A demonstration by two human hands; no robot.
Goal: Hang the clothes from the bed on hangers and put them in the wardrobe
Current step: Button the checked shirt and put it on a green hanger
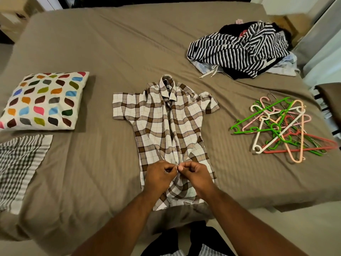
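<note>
Fingertips of left hand [160,175] and right hand [196,173] pinch shirt [166,130] placket, hiding button.

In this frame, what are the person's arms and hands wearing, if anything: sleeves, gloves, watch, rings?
Nothing shows on them. Both forearms are bare up to the bottom edge of the picture, with no sleeve or cuff in view. The left hand and right hand are ungloved, and no watch, bracelet or ring can be seen on either wrist or on the visible fingers.
</note>
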